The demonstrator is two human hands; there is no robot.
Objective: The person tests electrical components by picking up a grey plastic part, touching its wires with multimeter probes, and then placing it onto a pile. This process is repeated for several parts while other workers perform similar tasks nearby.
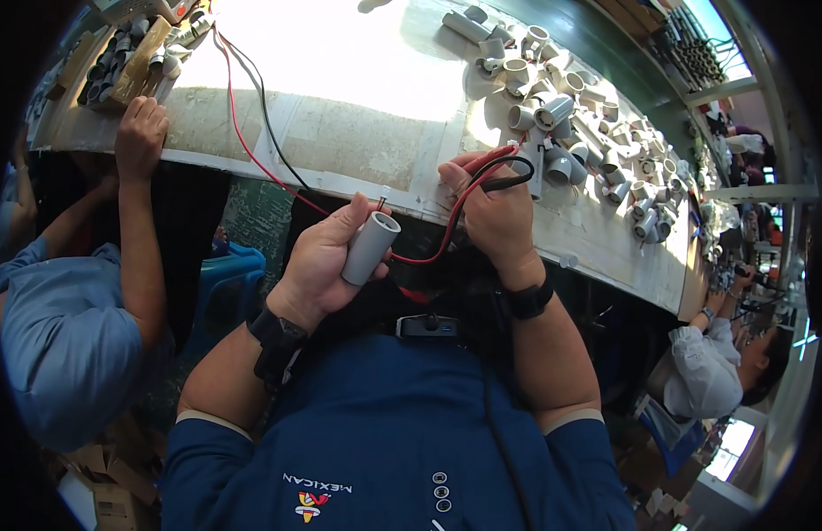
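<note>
At the left, a co-worker in a light blue shirt (pixel 70 327) sits at the near side of the table (pixel 358 146), one co-worker's hand (pixel 141 133) resting by its near edge. Just beyond that hand, on the table's far left, grey and dark pipe fittings (pixel 106 71) lie on both sides of a brown cardboard piece (pixel 144 62). A blue stool (pixel 234 265) stands below table height, to the right of this co-worker. From the far left, a red cable (pixel 237 124) and a black cable (pixel 271 133) run across the table toward the near edge and the person's hands.

Left of the middle, the left hand (pixel 314 257) holds a short grey tube (pixel 368 252), its fingers curled around it. The tube is tilted, its open end facing up, and lies just on the near side of the table edge. A thin metal tip (pixel 381 203) sticks up beside that open end.

Farther right, the right hand (pixel 499 212) has its fingers closed on a red lead (pixel 492 161), with a thick black loop (pixel 517 183) over the hand. Beyond it, a large pile of grey fittings (pixel 566 115) spreads over the table's right part. At the far right, another co-worker in white sleeves (pixel 694 372) bends toward the right.
</note>
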